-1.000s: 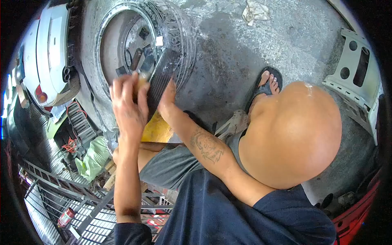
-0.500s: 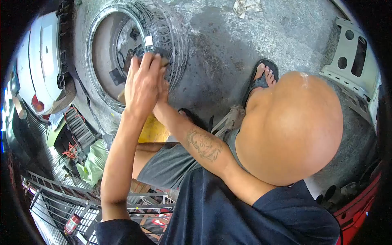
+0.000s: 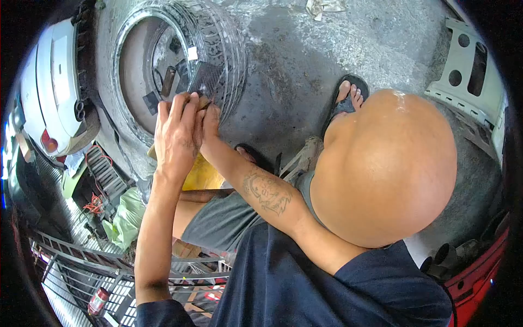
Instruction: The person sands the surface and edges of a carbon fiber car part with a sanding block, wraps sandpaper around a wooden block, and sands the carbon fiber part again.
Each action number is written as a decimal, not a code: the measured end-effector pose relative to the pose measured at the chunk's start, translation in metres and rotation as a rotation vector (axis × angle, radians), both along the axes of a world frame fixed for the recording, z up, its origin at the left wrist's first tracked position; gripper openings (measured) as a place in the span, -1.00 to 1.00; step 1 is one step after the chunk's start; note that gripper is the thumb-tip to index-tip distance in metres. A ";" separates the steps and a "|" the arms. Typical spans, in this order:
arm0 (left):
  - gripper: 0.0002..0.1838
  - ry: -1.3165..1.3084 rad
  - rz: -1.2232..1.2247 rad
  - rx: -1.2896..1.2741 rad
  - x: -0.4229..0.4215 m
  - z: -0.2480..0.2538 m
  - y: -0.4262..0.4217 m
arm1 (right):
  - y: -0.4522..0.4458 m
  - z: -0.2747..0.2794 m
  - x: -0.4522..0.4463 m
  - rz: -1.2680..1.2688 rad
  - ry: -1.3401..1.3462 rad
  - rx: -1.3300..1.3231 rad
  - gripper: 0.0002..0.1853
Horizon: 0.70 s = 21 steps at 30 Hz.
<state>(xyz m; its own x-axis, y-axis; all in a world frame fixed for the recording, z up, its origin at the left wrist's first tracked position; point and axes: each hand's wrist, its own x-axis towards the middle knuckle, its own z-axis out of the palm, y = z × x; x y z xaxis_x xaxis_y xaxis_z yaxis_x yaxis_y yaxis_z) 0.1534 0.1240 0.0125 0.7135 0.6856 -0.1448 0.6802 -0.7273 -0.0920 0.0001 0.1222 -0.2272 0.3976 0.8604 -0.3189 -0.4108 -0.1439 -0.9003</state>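
Note:
My left hand (image 3: 177, 133) bends over the near side of a ridged, whitish-grey ring (image 3: 126, 32) lying on the floor, its fingers curled. Pressed up beside it is my right hand (image 3: 210, 124), with thumb and fingers closed together. A small brown edge (image 3: 204, 102) shows at the fingertips of both hands; the rest is covered, and I cannot tell what it is. Just beyond the fingers lies a dark, flat textured piece (image 3: 206, 79) across the ring. A narrow brown block (image 3: 168, 80) and a small black square (image 3: 150, 103) are inside the ring.
My bent knee (image 3: 384, 169) rises on the right, above a sandalled foot (image 3: 348, 101). A white car bumper (image 3: 57, 82) stands at left, a perforated metal panel (image 3: 463, 71) at far right. A green plastic bag (image 3: 125, 218) and a metal rack (image 3: 81, 253) are lower left.
Both hands have moved toward my body, from over the ring to its near side. The dark textured piece and the brown block, partly covered before, now show more fully.

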 end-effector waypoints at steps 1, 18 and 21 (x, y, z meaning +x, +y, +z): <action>-0.60 -0.007 -0.005 -0.002 0.007 -0.003 0.006 | 0.002 -0.001 0.005 -0.005 -0.007 -0.002 -0.57; -0.56 -0.009 0.011 -0.033 0.012 0.001 -0.002 | -0.006 0.066 0.074 0.161 -0.098 -0.149 -0.53; -0.56 0.030 -0.011 -0.060 0.020 -0.003 0.011 | -0.003 0.066 0.089 0.191 -0.109 -0.185 -0.52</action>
<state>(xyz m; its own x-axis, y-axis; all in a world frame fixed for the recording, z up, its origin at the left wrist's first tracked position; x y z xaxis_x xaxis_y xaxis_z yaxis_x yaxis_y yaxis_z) 0.1731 0.1345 0.0094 0.7157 0.6671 -0.2065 0.6696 -0.7396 -0.0684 0.0890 0.1190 -0.1614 0.2743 0.8542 -0.4417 -0.2626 -0.3753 -0.8889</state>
